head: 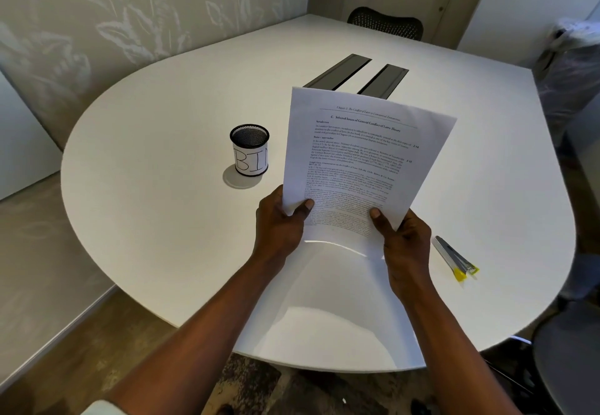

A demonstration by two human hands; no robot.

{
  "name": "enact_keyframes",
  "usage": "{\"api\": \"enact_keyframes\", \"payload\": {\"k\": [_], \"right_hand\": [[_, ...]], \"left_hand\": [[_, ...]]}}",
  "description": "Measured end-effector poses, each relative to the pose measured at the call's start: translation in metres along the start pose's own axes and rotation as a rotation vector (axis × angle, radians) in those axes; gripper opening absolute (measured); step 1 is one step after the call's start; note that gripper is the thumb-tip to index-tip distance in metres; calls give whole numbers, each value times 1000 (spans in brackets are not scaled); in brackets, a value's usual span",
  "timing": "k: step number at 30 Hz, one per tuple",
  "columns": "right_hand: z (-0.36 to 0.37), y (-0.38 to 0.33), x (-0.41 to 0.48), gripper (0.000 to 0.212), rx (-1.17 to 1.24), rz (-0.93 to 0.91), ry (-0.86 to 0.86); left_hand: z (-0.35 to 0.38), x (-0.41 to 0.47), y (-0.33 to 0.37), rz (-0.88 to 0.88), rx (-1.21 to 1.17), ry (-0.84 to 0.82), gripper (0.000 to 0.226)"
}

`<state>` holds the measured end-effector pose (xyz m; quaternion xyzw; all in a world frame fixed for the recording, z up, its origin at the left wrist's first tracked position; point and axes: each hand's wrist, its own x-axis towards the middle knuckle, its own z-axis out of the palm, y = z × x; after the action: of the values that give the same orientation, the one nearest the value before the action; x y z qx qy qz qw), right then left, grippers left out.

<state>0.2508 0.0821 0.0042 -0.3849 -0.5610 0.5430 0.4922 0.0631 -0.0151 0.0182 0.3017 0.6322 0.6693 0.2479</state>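
A printed white page (363,155), dense with text, is held tilted up above the white table (162,219). My left hand (281,223) grips its lower left corner, thumb on the front. My right hand (402,236) grips the lower right edge, thumb also on the printed side. Whether there is more than one sheet I cannot tell. A black mesh cup (250,150) with a paper label reading "BIN" stands upright to the left of the page.
A yellow and grey stapler-like tool (454,258) lies on the table to the right of my right hand. Two dark cable slots (360,77) sit behind the page. A black chair (386,23) stands at the far edge, another grey seat (568,366) at lower right.
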Motion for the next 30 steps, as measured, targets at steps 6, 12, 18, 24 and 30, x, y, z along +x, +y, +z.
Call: {"api": "enact_keyframes", "payload": {"k": [6, 12, 18, 24, 30], "right_hand": [[1, 1, 2, 32, -7, 1, -9], [2, 1, -2, 28, -11, 23, -15], [4, 3, -4, 31, 10, 24, 6], [5, 2, -6, 30, -9, 38, 9], [6, 2, -10, 30, -21, 36, -4]], "left_hand": [[0, 1, -3, 9, 21, 13, 38], [-2, 2, -5, 18, 46, 26, 38], [-1, 0, -4, 1, 59, 25, 38], [-2, -1, -4, 10, 44, 28, 37], [-3, -3, -8, 6, 83, 47, 41]]}}
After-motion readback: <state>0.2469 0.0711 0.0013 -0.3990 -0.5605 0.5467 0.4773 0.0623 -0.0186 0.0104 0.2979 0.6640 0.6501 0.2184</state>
